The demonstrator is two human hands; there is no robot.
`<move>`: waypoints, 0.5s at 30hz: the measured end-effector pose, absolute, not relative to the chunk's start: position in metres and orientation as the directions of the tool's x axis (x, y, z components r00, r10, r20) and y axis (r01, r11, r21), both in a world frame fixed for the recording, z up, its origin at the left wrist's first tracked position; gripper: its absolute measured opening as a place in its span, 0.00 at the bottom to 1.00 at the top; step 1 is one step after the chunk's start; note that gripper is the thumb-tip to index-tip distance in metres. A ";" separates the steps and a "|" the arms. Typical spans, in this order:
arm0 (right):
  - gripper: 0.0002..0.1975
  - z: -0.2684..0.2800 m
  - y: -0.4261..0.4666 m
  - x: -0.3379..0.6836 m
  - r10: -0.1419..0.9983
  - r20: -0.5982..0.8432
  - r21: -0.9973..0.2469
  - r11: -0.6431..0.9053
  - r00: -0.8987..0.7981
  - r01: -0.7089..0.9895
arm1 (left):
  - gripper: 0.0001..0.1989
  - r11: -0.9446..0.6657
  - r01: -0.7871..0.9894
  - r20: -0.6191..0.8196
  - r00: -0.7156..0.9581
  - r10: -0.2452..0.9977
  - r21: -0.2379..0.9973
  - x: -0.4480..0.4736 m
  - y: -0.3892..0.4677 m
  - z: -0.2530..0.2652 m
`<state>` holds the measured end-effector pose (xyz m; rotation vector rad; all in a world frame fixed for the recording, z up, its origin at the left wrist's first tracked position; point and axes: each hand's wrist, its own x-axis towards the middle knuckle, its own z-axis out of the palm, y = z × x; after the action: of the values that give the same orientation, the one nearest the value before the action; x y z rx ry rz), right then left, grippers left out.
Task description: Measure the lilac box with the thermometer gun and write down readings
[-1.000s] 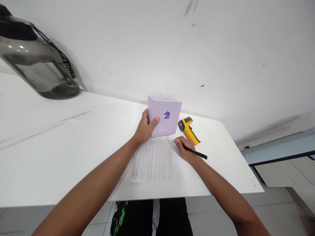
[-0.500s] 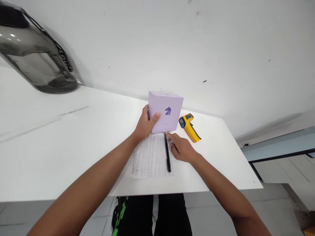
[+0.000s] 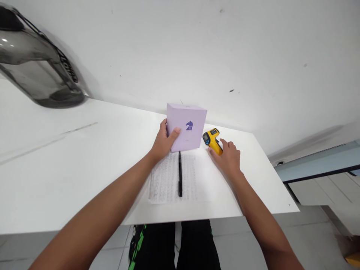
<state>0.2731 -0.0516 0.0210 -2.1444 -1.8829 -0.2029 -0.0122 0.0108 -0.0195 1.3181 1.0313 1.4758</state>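
Observation:
My left hand (image 3: 164, 139) grips the left side of a lilac box (image 3: 186, 129) with a dark purple horse-head logo, thumb across its front. The box stands upright near the wall. To its right lies a yellow and black infrared thermometer (image 3: 213, 141). Over the thermometer's handle is my right hand (image 3: 227, 157), open, thumb on one side and fingers on the other; whether it touches the handle I cannot tell. In front of the box, a black pen (image 3: 180, 176) lies on a sheet of bubble wrap (image 3: 163, 183), its tip close to the box's lower edge.
A large grey see-through water bottle (image 3: 42, 71) with a strap stands at the left against the white wall (image 3: 157, 48). The white table (image 3: 70, 180) ends close to my legs in front and slants off at the right.
My right hand has left the pen and moved right to the thermometer. The pen now lies further left and straighter on the bubble wrap. My left hand still holds the box.

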 end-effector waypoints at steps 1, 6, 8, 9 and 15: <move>0.36 0.024 -0.051 0.270 0.961 0.223 -0.111 -0.144 0.166 0.983 | 0.49 -0.263 -0.076 0.259 -0.050 0.964 0.962 -0.012 0.011 -0.019; 0.41 0.034 -0.049 0.260 0.976 0.014 -0.165 -0.213 0.218 0.963 | 0.48 -0.262 -0.078 0.258 -0.057 0.965 0.962 -0.013 0.011 -0.020; 0.42 0.036 -0.047 0.262 0.971 -0.023 -0.235 -0.235 0.237 0.943 | 0.48 -0.270 -0.087 0.265 -0.061 0.962 0.959 -0.013 0.011 -0.021; 0.42 0.036 -0.046 0.263 0.969 -0.032 -0.271 -0.245 0.246 0.931 | 0.48 -0.270 -0.087 0.265 -0.063 0.962 0.959 -0.012 0.011 -0.021; 0.30 0.024 -0.046 0.273 0.973 0.059 -0.573 -0.151 0.225 0.805 | 0.50 -0.262 -0.089 0.256 -0.073 0.964 0.961 -0.011 0.011 -0.020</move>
<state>0.2734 -0.0456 0.0242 -2.0129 -1.6313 0.4492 -0.0114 0.0112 -0.0204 1.2937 1.0449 1.4912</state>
